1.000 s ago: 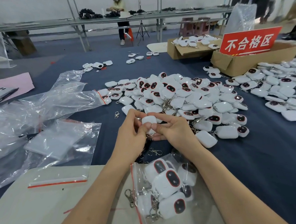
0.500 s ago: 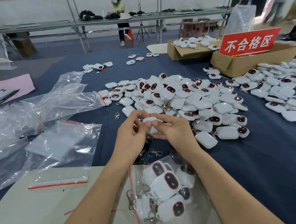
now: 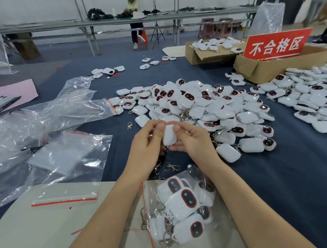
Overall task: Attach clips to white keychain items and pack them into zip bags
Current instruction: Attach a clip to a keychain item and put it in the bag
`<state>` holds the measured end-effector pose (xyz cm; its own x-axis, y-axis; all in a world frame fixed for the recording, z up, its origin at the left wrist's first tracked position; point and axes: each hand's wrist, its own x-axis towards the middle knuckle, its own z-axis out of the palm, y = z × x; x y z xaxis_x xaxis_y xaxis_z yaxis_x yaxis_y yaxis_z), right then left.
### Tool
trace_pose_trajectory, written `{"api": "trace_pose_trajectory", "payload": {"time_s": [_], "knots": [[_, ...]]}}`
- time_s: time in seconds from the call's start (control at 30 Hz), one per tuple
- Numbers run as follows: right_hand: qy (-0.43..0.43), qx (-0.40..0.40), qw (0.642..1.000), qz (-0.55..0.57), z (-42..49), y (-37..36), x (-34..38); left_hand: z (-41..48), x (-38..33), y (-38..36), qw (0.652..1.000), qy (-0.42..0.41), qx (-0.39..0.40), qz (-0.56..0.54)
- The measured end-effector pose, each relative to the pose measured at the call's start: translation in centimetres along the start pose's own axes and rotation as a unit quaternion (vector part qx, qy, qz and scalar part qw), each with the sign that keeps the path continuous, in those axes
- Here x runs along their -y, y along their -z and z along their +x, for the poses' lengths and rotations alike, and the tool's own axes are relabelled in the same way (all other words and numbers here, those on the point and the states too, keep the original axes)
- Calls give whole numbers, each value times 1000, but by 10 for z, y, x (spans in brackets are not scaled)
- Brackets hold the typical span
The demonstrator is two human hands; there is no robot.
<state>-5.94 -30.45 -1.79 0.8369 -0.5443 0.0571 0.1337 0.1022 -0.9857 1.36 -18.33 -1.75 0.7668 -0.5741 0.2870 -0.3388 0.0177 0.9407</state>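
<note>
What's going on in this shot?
A person pinches one white keychain between the left hand and right hand. Whether its clip is on yet is hidden behind the fingers. The zip bag nearest them already holds several clipped ones. A big pile waits behind, and loose clips lie just below the hands.

Between my fingers (image 3: 177, 128) I see a keychain (image 3: 169, 136) of smooth, faintly glossy white plastic. Just below them a clip (image 3: 171, 167) of shiny metal lies on matt blue cloth (image 3: 275, 184). Lower still, a bag (image 3: 219, 232) of clear glossy film.
</note>
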Motion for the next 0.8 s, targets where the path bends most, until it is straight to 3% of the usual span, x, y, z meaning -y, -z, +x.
{"api": "trace_pose_trajectory", "payload": {"time_s": [0.13,0.33,0.47,0.57,0.67,0.8], "knots": [[-11,31,999,22,1,5,-1,1,-1,1,997,-5,67,-23],[-23,103,993,49,-1,11,-2,2,1,2,997,30,61,24],[-6,107,994,21,-1,13,-1,1,3,3,997,17,75,26],[2,89,996,-4,-3,10,2,0,0,4,999,2,46,28],[-5,69,998,-9,-7,9,7,-2,-6,12,999,9,-35,-1],[56,64,992,-94,-11,14,26,-13,-16,37,991,46,-114,-56]]}}
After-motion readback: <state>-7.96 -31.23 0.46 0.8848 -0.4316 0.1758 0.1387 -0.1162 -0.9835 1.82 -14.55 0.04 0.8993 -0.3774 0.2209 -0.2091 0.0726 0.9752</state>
